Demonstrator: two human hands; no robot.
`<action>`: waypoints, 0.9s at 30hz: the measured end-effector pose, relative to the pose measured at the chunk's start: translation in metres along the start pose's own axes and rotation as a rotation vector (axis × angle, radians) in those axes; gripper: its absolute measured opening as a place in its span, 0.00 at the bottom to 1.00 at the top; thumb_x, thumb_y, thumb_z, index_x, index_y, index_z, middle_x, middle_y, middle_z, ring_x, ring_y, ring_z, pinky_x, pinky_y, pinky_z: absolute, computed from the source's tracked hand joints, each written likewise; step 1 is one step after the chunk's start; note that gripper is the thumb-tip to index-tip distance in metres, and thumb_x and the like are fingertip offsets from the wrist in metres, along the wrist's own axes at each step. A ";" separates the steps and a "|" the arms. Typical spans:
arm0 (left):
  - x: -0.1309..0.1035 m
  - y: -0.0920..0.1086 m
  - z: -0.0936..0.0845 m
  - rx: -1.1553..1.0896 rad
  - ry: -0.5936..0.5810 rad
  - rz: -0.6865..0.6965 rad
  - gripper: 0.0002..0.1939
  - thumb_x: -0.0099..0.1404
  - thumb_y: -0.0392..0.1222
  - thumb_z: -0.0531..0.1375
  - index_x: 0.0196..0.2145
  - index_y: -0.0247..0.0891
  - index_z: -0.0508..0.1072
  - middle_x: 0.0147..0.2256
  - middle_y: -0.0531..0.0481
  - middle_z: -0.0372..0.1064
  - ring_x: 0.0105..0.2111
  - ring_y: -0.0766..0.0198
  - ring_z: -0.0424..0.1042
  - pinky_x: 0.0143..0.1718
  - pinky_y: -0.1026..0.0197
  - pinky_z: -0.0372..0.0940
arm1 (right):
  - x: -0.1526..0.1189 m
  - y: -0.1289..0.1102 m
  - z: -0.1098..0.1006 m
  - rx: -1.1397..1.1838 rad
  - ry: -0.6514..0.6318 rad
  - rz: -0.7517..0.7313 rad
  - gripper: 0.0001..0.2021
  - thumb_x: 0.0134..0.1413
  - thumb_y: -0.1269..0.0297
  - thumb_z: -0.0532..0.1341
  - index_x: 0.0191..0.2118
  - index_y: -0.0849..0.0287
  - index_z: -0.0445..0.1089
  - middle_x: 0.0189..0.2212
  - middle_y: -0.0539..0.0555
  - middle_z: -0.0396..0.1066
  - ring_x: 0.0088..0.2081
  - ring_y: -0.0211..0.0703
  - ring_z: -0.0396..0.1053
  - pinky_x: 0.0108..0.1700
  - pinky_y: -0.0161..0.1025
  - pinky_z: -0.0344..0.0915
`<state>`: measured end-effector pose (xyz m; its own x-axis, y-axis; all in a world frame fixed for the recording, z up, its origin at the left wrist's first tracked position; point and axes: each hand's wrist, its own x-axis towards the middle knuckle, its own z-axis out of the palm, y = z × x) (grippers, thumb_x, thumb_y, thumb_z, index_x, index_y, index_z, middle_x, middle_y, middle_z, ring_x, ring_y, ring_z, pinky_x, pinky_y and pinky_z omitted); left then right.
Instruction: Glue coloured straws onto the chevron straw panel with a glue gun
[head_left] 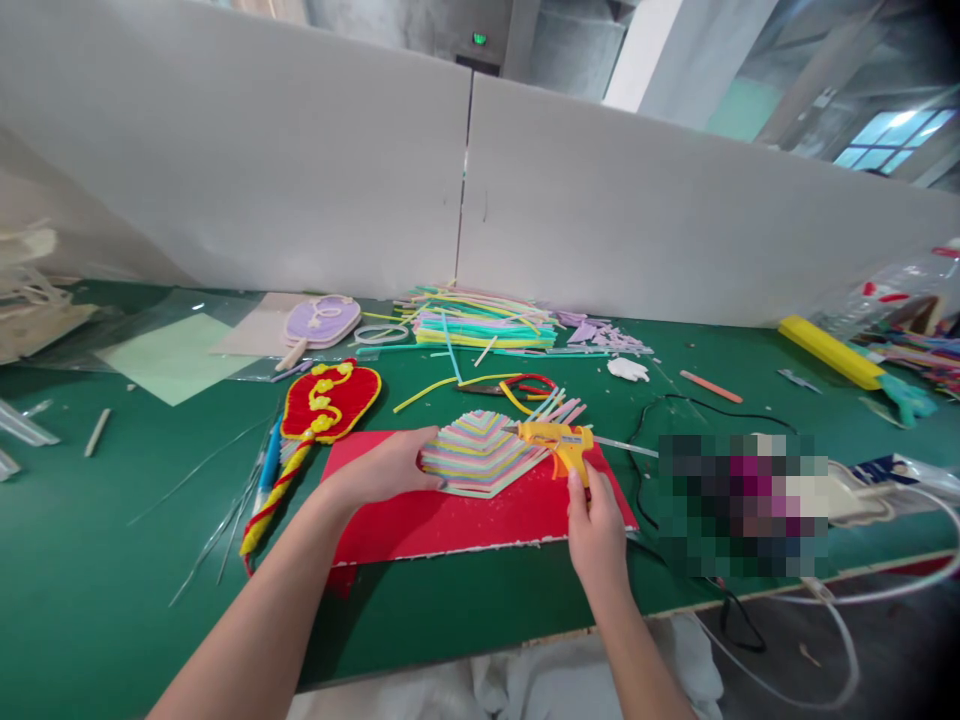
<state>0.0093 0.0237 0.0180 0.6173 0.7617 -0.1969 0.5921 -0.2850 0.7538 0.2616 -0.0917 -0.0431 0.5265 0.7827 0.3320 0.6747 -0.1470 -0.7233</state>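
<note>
yellow glue gun (553,436) tight in right hand (598,518), left hand (391,465) curled round striped panel (478,458)

Left grip (390,466) arched, right grip (595,510) curled

A board (442,537) lies on the bench (97,570) between the left hand (394,468) and right hand (598,520), a strip panel (480,462) on it. The glue gun (559,437) sits in the right hand. A fan (341,402) lies left of the left hand; beyond both hands lies a strip bundle (480,328).
</note>
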 end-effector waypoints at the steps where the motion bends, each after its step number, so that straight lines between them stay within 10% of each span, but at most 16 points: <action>1: 0.000 0.001 0.000 -0.005 -0.004 0.000 0.19 0.52 0.45 0.62 0.43 0.41 0.69 0.44 0.50 0.74 0.43 0.54 0.72 0.43 0.57 0.66 | 0.000 0.000 0.000 0.003 0.001 0.001 0.28 0.61 0.44 0.44 0.51 0.61 0.67 0.44 0.64 0.71 0.45 0.53 0.69 0.44 0.46 0.66; 27: 0.000 -0.002 0.001 -0.074 0.014 -0.032 0.20 0.52 0.47 0.62 0.43 0.40 0.69 0.42 0.51 0.74 0.41 0.55 0.72 0.42 0.57 0.66 | -0.001 0.001 0.000 -0.015 0.011 -0.011 0.28 0.62 0.45 0.44 0.51 0.60 0.67 0.44 0.64 0.71 0.44 0.52 0.70 0.41 0.44 0.66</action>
<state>0.0089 0.0233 0.0158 0.5907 0.7782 -0.2132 0.5713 -0.2168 0.7916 0.2615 -0.0925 -0.0439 0.5246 0.7775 0.3469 0.6881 -0.1472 -0.7106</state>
